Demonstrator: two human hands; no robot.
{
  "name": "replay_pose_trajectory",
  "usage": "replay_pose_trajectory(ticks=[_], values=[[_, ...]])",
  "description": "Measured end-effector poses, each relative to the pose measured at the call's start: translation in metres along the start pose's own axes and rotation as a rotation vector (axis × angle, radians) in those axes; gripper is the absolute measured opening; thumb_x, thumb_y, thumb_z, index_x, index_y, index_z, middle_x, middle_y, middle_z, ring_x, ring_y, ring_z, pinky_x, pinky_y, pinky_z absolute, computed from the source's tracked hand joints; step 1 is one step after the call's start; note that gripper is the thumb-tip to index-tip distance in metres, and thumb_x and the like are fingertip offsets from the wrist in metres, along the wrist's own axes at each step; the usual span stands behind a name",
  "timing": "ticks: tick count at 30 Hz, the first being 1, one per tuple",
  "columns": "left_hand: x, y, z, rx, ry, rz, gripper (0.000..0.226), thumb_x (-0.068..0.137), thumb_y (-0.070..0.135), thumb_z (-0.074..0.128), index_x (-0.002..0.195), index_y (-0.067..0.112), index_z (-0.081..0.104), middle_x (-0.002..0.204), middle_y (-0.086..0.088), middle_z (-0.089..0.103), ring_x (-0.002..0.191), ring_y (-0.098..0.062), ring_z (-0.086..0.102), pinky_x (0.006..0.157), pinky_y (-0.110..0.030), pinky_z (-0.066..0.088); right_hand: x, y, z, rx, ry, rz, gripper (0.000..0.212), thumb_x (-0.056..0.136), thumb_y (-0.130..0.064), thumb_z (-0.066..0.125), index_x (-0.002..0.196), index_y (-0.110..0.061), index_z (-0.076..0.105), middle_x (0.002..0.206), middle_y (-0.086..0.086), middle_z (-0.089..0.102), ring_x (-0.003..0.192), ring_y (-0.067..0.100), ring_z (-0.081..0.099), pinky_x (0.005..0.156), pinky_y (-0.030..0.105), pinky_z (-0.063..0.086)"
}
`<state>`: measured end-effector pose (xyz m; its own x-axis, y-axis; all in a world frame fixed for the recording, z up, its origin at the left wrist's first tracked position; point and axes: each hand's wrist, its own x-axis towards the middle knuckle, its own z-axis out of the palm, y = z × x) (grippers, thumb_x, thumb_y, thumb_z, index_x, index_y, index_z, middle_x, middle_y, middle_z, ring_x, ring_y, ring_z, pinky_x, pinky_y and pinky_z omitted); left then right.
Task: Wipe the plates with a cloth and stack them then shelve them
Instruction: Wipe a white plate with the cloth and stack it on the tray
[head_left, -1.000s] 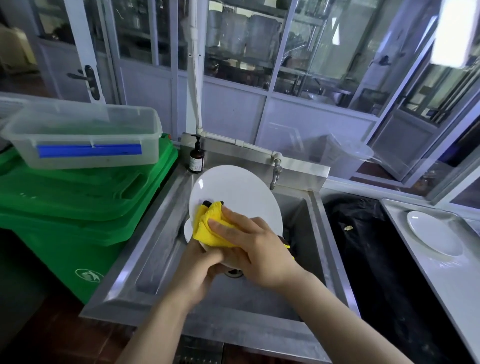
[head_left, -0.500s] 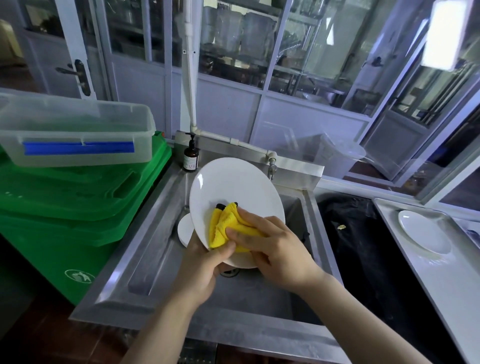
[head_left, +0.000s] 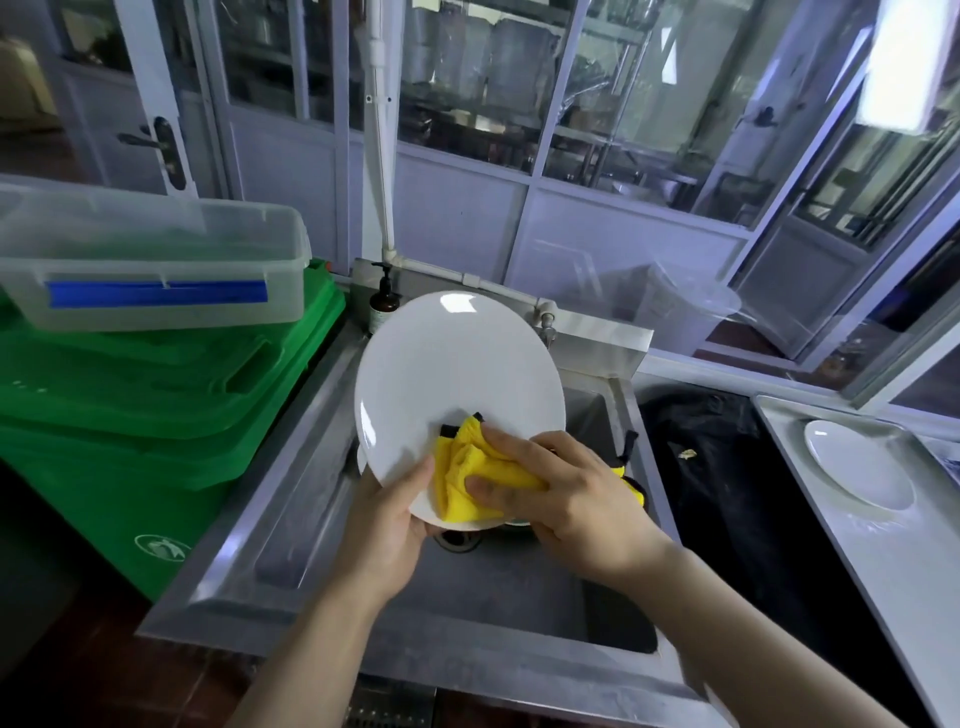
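Fingers of the left hand grip one plate (a second plate lies apart), right hand pressing one cloth.

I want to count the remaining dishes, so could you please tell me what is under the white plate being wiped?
The edge of another white plate peeks out beneath the round white plate; the rest is covered.

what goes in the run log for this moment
step: wiping | left hand: holds plate | right hand: presses cloth | over sink
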<state>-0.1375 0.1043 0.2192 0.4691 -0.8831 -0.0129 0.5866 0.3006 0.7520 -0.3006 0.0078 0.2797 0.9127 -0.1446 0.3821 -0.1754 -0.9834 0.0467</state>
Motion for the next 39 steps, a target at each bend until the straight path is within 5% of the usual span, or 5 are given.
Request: replay_pose_trajectory(ticks=[14, 22, 28, 35, 39], values=[[0.010, 0.053, 0.052, 0.667, -0.120, 0.189, 0.036, 0.071, 0.020, 0.051, 0.103, 0.031, 0.063, 0.091, 0.026, 0.072, 0.087, 0.013, 0.063, 0.069, -0.006, 0.047, 0.011, 0.053, -0.012, 0.035, 0.469, 0.612, 0.068, 0.076, 0.017, 0.059, 0.131, -0.023, 0.058, 0.146, 0.012, 0.043, 0.107, 0.045, 0.049, 0.093, 0.045, 0.043], [0.025, 0.051, 0.064, 1.188, -0.199, 0.265, 0.016, 0.097, 0.014, 0.052, 0.112, 0.011, 0.055, 0.099, -0.028, 0.059, 0.108, -0.015, 0.032, 0.067, -0.022, 0.046, 0.044, 0.056, -0.018, 1.198, 0.840, 1.005, 0.056, 0.096, -0.018, 0.054, 0.146, -0.038, 0.035, 0.120, -0.019, 0.062, 0.108, 0.007, 0.062, 0.090, 0.037, 0.054], [0.041, 0.052, 0.063, 1.589, -0.456, 0.490, 0.024, 0.086, 0.026, 0.037, 0.106, 0.037, 0.031, 0.061, 0.006, 0.045, 0.049, -0.010, 0.047, 0.043, -0.033, 0.031, 0.047, 0.061, -0.037, 1.943, 0.651, 0.968, 0.082, 0.073, -0.083, 0.040, 0.119, -0.018, 0.061, 0.112, 0.007, 0.069, 0.106, 0.027, 0.065, 0.082, 0.042, 0.055], [0.071, 0.062, 0.046, 1.937, -0.488, 0.711, 0.053, 0.088, 0.004, 0.050, 0.124, 0.035, 0.028, 0.149, 0.005, 0.039, 0.130, -0.022, 0.049, 0.092, -0.047, 0.050, 0.034, 0.064, -0.045, 1.972, 0.584, 1.064, 0.026, 0.091, -0.024, 0.048, 0.093, -0.004, 0.065, 0.074, 0.018, 0.071, 0.060, 0.033, 0.070, 0.048, 0.039, 0.056], [0.076, 0.062, 0.036, 1.565, -0.266, 0.603, 0.081, 0.078, 0.004, 0.073, 0.137, 0.037, 0.030, 0.154, 0.023, 0.013, 0.141, -0.002, 0.018, 0.111, -0.035, 0.033, 0.025, 0.064, -0.039, 1.889, 0.593, 1.024, 0.041, 0.075, -0.017, 0.060, 0.113, -0.001, 0.064, 0.097, 0.023, 0.071, 0.081, 0.037, 0.069, 0.077, 0.049, 0.057]])
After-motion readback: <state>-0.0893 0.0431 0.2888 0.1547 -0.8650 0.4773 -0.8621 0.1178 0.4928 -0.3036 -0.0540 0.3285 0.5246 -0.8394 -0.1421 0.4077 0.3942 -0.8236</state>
